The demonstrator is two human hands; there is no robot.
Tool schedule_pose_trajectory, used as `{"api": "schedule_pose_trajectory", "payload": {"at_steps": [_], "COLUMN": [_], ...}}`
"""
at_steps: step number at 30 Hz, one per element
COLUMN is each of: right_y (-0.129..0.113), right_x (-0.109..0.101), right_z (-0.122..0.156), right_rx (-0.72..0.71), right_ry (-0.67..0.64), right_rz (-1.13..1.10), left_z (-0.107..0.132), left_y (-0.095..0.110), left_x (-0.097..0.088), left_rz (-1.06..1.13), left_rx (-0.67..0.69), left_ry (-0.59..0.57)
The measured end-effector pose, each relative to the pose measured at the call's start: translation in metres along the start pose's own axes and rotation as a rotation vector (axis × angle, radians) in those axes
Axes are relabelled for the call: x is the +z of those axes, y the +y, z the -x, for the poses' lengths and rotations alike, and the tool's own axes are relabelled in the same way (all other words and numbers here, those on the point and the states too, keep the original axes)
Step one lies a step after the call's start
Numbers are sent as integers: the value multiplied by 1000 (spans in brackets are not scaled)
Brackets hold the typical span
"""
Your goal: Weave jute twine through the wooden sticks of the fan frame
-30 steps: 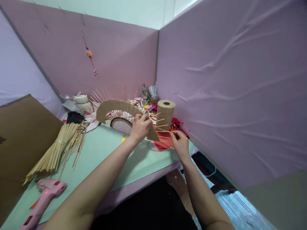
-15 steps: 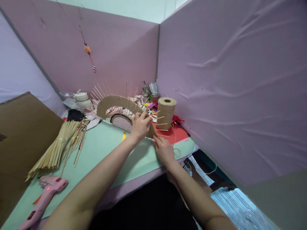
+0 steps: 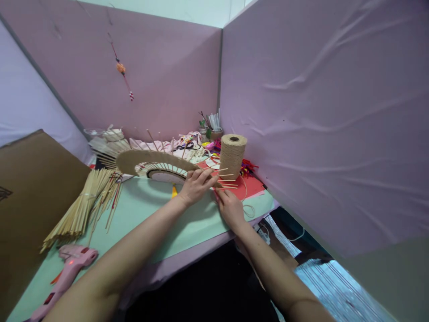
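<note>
A fan-shaped craft piece [image 3: 150, 157] is held tilted above the table, its twine-coloured curved band bristling with thin sticks along the outer edge. Inside the curve sits a smaller pale half-round with a dark rim, and a yellow tassel [image 3: 174, 191] hangs below. My left hand [image 3: 197, 185] closes over the right part of the band, fingers on top. At the right end of the piece, my right hand [image 3: 229, 205] pinches its lower corner; the fingertips are partly hidden. Just behind stands a spool of twine [image 3: 233, 156], a loose strand trailing down beside my right hand.
On the left lie a bundle of thin sticks [image 3: 75, 208] and a pink glue gun [image 3: 69, 273] with its light on. A cardboard box [image 3: 36, 201] borders that side. Red paper [image 3: 250, 187] lies under the spool. Partition walls [image 3: 301, 112] enclose the table.
The fan-shaped piece has tipped flatter, its left end swinging lower and farther left. My left hand has gone down with it; my right hand stays at the right corner.
</note>
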State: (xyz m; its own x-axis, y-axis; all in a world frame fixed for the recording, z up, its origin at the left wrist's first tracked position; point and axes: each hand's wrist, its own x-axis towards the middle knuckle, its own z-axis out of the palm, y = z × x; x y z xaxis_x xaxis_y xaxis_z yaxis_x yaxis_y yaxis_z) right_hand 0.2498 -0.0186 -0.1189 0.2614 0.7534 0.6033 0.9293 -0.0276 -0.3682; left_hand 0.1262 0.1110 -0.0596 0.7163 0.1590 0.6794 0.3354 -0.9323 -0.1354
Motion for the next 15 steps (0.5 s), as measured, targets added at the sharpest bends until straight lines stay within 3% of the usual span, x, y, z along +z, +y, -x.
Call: {"api": "schedule_pose_trajectory", "payload": {"at_steps": [4,9,15], "right_y": [3,6,10], "right_x": [-1,-3,0], "right_z": [-2,-5,-6], "right_rx": [18,65,84], "right_ry": [4,-10,-20], "right_rz": [-38,-52,-41], "left_z": [-12,-32,-50], "left_y": [8,19,16], "left_x": [-7,-13,-19], "left_rz": [-110,-178,-126], "left_rx": [-63,-185,-316], "left_ry": [-159,-215,-287]}}
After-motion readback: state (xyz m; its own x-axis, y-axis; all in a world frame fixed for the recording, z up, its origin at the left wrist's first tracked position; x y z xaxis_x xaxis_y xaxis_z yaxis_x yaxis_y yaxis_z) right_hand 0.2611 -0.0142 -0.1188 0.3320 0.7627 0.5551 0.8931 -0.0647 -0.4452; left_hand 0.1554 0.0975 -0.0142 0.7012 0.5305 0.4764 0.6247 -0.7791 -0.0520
